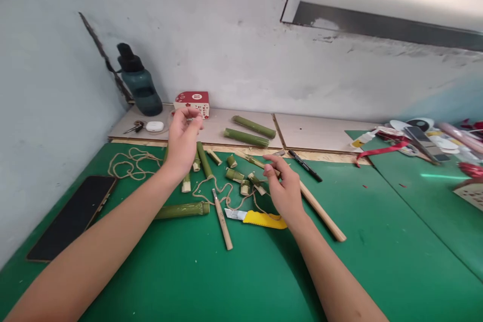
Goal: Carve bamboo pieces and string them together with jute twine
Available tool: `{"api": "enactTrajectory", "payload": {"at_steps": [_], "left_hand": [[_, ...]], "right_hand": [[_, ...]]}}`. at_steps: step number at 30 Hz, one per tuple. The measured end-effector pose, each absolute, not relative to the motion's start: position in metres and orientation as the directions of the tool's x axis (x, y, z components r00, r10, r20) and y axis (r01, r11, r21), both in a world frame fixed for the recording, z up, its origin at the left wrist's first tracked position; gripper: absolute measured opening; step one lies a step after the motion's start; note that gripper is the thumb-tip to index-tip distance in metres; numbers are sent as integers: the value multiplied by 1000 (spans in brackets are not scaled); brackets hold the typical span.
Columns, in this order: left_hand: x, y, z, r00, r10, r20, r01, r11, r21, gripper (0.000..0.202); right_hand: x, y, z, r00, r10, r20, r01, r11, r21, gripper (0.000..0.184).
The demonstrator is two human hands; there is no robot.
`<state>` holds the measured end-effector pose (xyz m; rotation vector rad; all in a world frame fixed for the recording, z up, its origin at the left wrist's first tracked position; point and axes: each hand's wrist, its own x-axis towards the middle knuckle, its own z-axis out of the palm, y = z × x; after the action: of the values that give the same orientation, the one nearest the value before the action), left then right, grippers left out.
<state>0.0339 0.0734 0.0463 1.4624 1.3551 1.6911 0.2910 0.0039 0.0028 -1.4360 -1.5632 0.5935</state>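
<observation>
My left hand (183, 136) is raised over the back of the table, in front of a red and white box (196, 103). Its fingers curl loosely, with nothing visible in them. Lower on the right, my right hand (286, 188) hovers with bent fingers, thumb and forefinger apart, also without a visible object. By its wrist lies a yellow utility knife (264, 219), blade out. A wood-handled chisel (223, 224) and a long bamboo tube (183, 210) are left of the knife. Several short cut bamboo pieces (234, 175) and thin twine (199, 194) lie between my hands.
Two green bamboo tubes (247, 138) rest on the wooden ledge (313, 133). A wooden stick (322, 211) and black marker (305, 165) lie right of my right hand. A dark tablet-like slab (71, 219) and water bottle (141, 88) are left. Red ribbon (383, 151) and clutter sit right.
</observation>
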Motion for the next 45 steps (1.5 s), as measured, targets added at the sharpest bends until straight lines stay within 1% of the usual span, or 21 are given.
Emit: {"api": "enactTrajectory", "payload": {"at_steps": [2,3,4,5,6,8,10,11,13,16,18,21,24,26,28,32,35,37,41,44,45], "left_hand": [[13,81,67,-250,909,333,175,-296,939,11],[2,83,76,-208,921,330,224,-283,932,12],[-9,84,82,-162,927,338,323,-274,906,13],[-20,85,85,-121,928,353,457,-263,849,15],[-30,85,86,-85,929,359,605,-238,760,17],[-49,87,79,-43,952,304,835,-132,534,24],[-63,90,66,-41,988,148,934,-14,356,30],[-68,93,58,-48,997,66,954,26,299,33],[-75,97,46,-45,999,-29,963,51,264,37],[-77,102,37,-27,998,-62,953,44,299,39],[-78,104,38,-15,998,-64,941,36,335,33],[-79,103,47,6,999,-47,912,14,409,22],[-79,98,63,54,998,34,836,-64,546,22],[-76,92,74,119,987,108,737,-161,657,26],[-71,85,82,178,970,164,649,-241,722,25],[-62,79,89,204,952,230,600,-307,739,21],[-60,84,80,74,940,332,641,-300,707,23],[-60,91,69,-34,931,363,666,-249,703,25],[-59,104,42,-122,950,289,702,-123,702,25],[-56,108,27,-72,965,253,709,-129,693,18],[-56,107,24,-25,971,239,705,-153,692,21]], "right_hand": [[290,6,3,121,965,234,422,164,-892,36],[290,7,2,135,971,198,357,139,-924,37],[289,8,2,149,976,161,285,113,-952,37],[289,10,2,163,979,121,210,85,-974,37],[290,11,2,177,981,79,136,55,-989,37],[291,13,2,206,979,1,11,-2,-1000,39],[293,15,2,225,973,-44,-61,-31,-998,42],[293,16,3,227,972,-53,-79,-36,-996,44],[294,16,4,213,975,-57,-102,-35,-994,51],[292,14,5,163,985,-61,-104,-44,-994,63],[291,13,4,150,988,-43,-69,-33,-997,62],[289,10,2,173,985,27,0,28,-1000,57],[289,9,0,180,981,66,28,62,-998,49],[288,8,0,159,985,67,46,60,-997,44],[287,7,1,133,989,72,81,61,-995,42],[285,4,2,102,988,114,161,97,-982,39],[286,5,2,98,986,132,181,113,-977,35],[286,5,1,98,988,123,193,103,-976,35],[286,7,-2,81,993,90,264,66,-962,37],[286,6,-5,52,990,129,340,104,-935,37],[286,5,-6,35,988,152,378,128,-917,37]]}}
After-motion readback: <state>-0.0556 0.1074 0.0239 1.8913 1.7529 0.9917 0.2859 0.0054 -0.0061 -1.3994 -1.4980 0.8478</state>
